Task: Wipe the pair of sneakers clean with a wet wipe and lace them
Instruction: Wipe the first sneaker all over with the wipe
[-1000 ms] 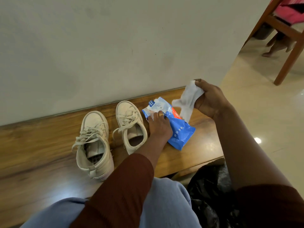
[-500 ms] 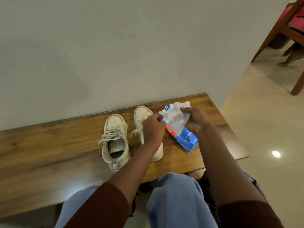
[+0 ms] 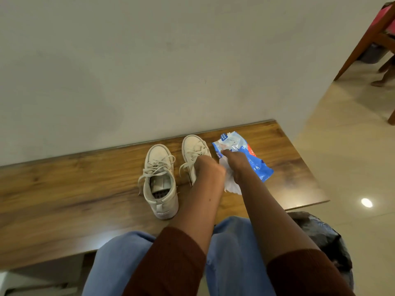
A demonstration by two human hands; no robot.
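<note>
Both hands have dropped from spreading the wipe. The left hand (image 3: 208, 167) now covers the collar of the sneaker (image 3: 194, 146) beside the wipes packet (image 3: 254, 161), but its fingers are hidden, so I cannot tell whether it grips. The right hand (image 3: 237, 165) clutches the bunched wet wipe (image 3: 232, 185). Wiping looks about to begin. This sneaker and the second sneaker (image 3: 160, 180) lie lengthwise from the front edge of the wooden bench (image 3: 85, 189) to the wall, toes toward the wall.

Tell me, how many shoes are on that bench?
2. One sneaker stands alone on the bench. The other sneaker lies between it and the blue pack, its heel hidden under the left hand.
</note>
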